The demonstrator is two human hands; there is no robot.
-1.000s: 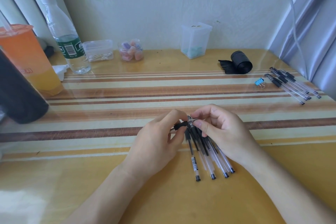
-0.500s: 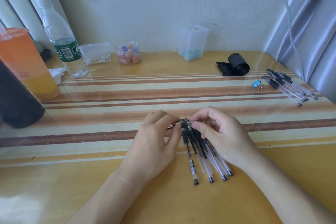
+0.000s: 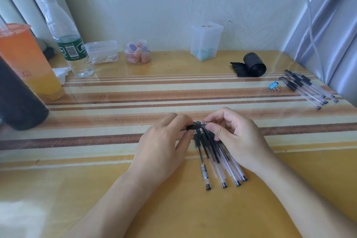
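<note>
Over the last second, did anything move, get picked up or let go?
Nothing clearly moved or changed hands. The left hand and right hand still pinch the black clip on the fanned pens, which lie where they were, as do the spare pens and blue clip.

Left hand (image 3: 164, 141) palm down, fingertips pinching, right hand (image 3: 238, 138) facing it, fingers curled, forearms converging

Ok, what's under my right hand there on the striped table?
A fan of clear-barrelled black-capped pens runs under the right hand; their lower tips stick out. Where the tops meet is covered by its fingers.
</note>
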